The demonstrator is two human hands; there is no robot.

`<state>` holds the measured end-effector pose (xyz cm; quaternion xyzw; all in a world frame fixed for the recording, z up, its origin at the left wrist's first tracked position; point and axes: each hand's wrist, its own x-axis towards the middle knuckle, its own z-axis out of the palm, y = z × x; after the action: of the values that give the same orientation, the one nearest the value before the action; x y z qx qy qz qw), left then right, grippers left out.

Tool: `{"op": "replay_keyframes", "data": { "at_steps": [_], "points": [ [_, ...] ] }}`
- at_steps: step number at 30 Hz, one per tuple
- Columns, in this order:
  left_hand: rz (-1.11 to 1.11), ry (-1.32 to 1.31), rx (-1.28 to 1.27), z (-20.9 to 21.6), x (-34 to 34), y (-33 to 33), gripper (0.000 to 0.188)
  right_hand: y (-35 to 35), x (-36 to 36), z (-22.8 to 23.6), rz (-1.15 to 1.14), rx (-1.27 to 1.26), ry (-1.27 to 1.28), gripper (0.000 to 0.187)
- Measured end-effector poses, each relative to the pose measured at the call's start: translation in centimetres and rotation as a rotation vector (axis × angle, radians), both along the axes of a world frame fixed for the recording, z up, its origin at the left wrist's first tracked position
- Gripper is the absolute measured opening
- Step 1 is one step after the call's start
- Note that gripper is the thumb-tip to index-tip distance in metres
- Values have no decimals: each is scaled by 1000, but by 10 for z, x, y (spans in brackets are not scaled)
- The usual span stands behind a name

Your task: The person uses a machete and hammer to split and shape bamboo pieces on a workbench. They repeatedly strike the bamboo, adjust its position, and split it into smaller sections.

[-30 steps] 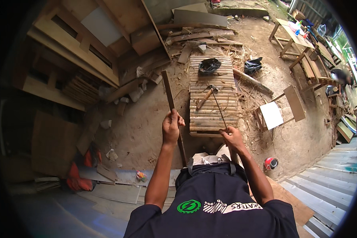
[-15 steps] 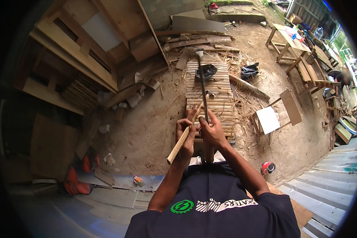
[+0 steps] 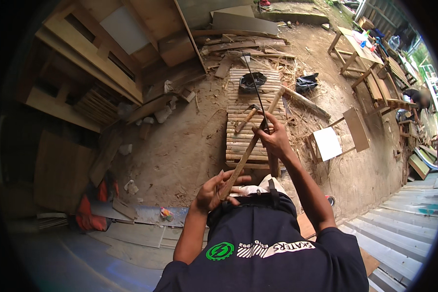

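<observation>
In my right hand (image 3: 276, 137), closed at mid-height over the bench, are a long wooden strip (image 3: 243, 160) and a long, thin, dark tool (image 3: 254, 82) pointing away from me. The tool's exact kind does not show. The strip slants from my waist up toward the far right of the bench. My left hand (image 3: 213, 191) is by the strip's near end with its fingers spread, the strip crossing in front of the palm. Beneath lies a slatted bench (image 3: 236, 141) of round poles, with a hammer (image 3: 248, 119) on it.
A black plastic bag (image 3: 248, 83) sits on the bench's far end, another (image 3: 306, 82) beside it. Scrap boards (image 3: 248, 24) and shavings lie beyond. A large wooden cabinet (image 3: 131, 48) stands left, a chair (image 3: 328, 143) right. A co-worker (image 3: 416, 97) is far right.
My left hand has moved down toward my waist and its fingers have spread. My right hand has gone up and right, and the strip now reaches farther over the bench. The hammer is uncovered.
</observation>
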<state>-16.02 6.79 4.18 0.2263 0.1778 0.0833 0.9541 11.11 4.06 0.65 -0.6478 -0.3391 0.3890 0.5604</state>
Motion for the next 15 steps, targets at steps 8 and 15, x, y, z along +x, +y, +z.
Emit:
{"op": "replay_keyframes", "data": {
  "at_steps": [8,15],
  "points": [
    [121,529,578,-17,37,-8,29,-31,-17,-6,135,-74,-783,67],
    [220,727,1361,-7,38,-38,31,-40,-14,-24,97,-214,-848,44]
  ]
}}
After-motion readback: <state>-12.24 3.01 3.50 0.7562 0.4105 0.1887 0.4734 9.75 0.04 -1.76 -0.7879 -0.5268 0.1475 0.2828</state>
